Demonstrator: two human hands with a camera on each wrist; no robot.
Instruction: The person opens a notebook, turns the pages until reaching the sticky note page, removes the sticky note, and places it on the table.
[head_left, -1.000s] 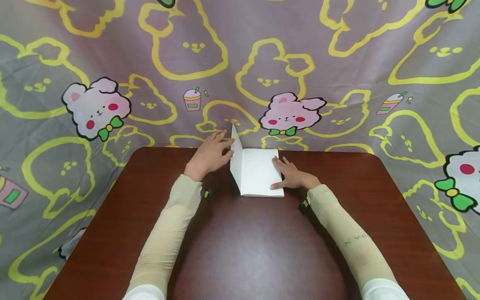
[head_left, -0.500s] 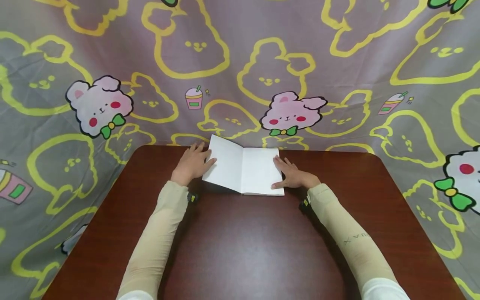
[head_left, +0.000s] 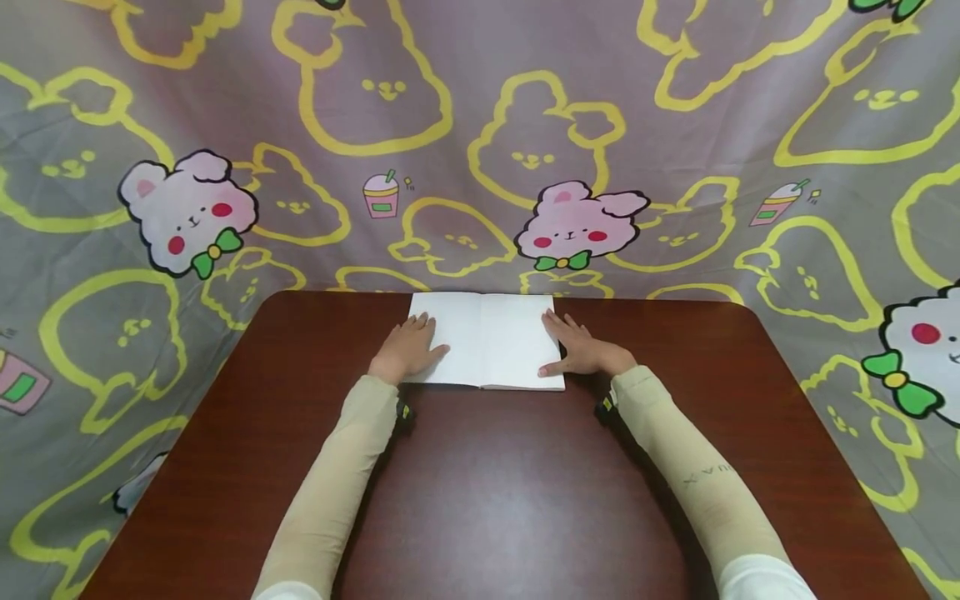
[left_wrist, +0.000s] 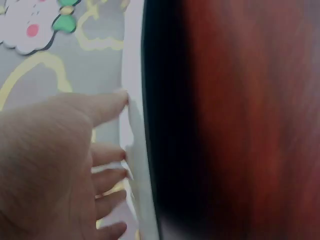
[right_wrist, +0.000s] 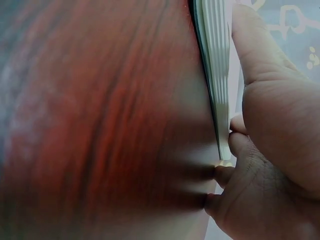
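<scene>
A notebook (head_left: 483, 337) with blank white pages lies spread at the far edge of the table. My left hand (head_left: 410, 346) rests with straight fingers on the outer part of its left page. On the right page's outer edge, my right hand (head_left: 581, 346) presses with fingers and thumb spread. The left wrist view shows the left fingertips against the thin white cover side (left_wrist: 135, 125), with a dark gap beneath it. In the right wrist view the thicker page block (right_wrist: 215, 65) shows edge-on beside the right thumb, and some fingertips reach past it to the table.
The dark reddish-brown table (head_left: 480, 483) has rounded far corners. Right behind its far edge hangs a grey-pink curtain (head_left: 465, 125) printed with yellow outlines and rabbit faces, which also runs along both sides.
The left hand has turned the raised cover side over to the left and down, so the notebook now lies spread nearly flat. My right hand has stayed on the right page.
</scene>
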